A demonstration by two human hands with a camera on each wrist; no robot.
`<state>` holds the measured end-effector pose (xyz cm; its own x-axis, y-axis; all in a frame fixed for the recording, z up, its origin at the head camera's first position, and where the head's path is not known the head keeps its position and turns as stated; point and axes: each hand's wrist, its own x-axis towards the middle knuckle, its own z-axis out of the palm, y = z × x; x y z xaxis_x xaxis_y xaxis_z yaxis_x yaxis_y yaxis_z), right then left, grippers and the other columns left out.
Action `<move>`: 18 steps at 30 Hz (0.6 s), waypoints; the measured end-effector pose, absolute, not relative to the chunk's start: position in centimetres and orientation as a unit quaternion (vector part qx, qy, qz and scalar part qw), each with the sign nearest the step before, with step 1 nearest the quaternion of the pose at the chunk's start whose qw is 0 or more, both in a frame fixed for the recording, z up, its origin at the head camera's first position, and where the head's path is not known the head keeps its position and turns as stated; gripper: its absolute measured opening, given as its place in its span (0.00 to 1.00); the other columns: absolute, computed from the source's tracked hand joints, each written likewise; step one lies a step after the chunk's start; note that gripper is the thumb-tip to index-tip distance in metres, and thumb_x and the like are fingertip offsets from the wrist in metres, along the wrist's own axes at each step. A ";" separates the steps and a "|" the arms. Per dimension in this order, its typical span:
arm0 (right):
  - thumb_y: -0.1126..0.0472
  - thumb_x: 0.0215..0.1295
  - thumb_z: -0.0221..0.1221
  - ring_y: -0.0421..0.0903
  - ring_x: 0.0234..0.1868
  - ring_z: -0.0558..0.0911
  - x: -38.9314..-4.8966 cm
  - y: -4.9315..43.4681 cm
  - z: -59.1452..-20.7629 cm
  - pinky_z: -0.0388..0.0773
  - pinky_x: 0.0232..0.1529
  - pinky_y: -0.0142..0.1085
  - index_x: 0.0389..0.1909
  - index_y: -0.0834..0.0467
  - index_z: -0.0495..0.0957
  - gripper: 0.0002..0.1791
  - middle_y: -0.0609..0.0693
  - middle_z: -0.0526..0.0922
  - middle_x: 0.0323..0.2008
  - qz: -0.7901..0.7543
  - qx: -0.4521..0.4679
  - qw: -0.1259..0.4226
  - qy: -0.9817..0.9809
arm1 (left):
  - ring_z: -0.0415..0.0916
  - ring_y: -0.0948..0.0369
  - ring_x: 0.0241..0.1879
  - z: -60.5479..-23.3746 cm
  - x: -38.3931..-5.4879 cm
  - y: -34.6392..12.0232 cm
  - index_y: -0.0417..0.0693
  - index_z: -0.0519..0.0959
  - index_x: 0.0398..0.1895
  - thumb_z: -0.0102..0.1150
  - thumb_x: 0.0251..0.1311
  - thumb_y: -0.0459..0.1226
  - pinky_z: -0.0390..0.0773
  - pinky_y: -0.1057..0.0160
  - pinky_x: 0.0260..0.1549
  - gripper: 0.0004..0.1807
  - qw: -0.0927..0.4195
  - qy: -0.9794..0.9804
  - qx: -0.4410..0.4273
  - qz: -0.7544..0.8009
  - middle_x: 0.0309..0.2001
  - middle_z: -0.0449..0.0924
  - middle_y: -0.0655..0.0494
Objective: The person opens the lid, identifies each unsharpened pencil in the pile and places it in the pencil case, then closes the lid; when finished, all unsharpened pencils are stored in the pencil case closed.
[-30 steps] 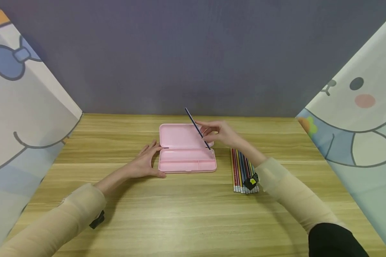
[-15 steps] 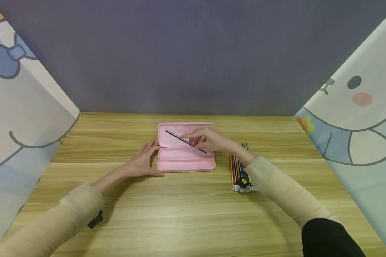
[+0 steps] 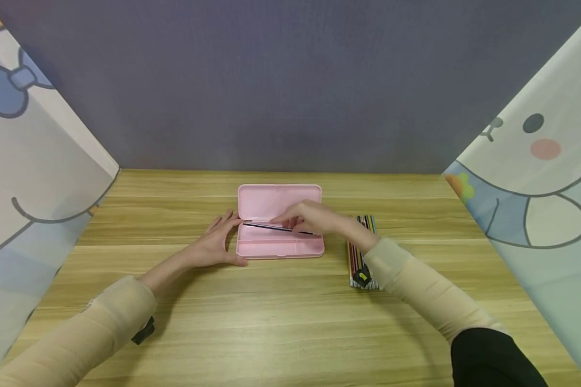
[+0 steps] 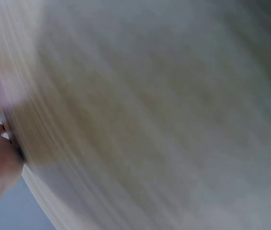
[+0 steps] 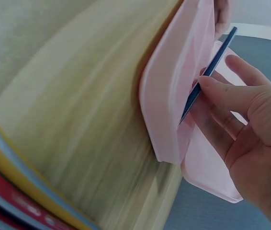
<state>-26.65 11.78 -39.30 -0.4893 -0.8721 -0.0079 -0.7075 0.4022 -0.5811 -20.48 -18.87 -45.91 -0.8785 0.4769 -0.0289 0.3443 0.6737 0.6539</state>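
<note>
A pink pencil case (image 3: 266, 250) lies with its lid (image 3: 261, 200) folded back on the wooden table. My right hand (image 3: 314, 217) pinches a dark blue pencil (image 3: 266, 226) between thumb and fingers over the case's long rear compartment. In the right wrist view this pencil (image 5: 217, 57) slants, its lower end dipping inside the case wall (image 5: 162, 91). At the case's left end rests my left hand (image 3: 215, 246), fingers spread, thumb by the front corner and index finger by the hinge. The left wrist view catches only the edge of that hand.
Several pencils (image 3: 354, 260) lie side by side right of the case, partly under my right forearm, erasers toward me. A grey panel (image 3: 290, 97) rises along the table's back edge. Cartoon-printed panels (image 3: 537, 177) stand at both sides.
My right hand has lowered the pencil and turned it from steeply slanted to nearly level along the rear compartment. My left hand has stayed at the case.
</note>
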 end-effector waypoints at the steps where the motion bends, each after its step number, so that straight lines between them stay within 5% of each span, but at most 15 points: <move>1: 0.77 0.61 0.65 0.47 0.45 0.88 -26.6 11.7 -39.4 0.87 0.51 0.36 0.63 0.59 0.81 0.28 0.55 0.90 0.44 -0.259 -0.479 0.159 0.824 | 0.33 0.38 0.84 -45.9 -20.5 -18.9 0.41 0.59 0.77 0.83 0.41 0.54 0.34 0.34 0.81 0.62 0.098 0.909 0.227 0.336 0.82 0.44 0.33; 18: 0.74 0.63 0.66 0.46 0.45 0.90 -26.2 12.2 -40.7 0.87 0.51 0.31 0.60 0.63 0.82 0.23 0.55 0.92 0.41 -0.278 -0.434 0.139 0.846 | 0.33 0.39 0.84 -45.8 -20.6 -18.7 0.47 0.62 0.75 0.83 0.41 0.54 0.33 0.35 0.81 0.58 0.095 0.905 0.236 0.340 0.81 0.52 0.37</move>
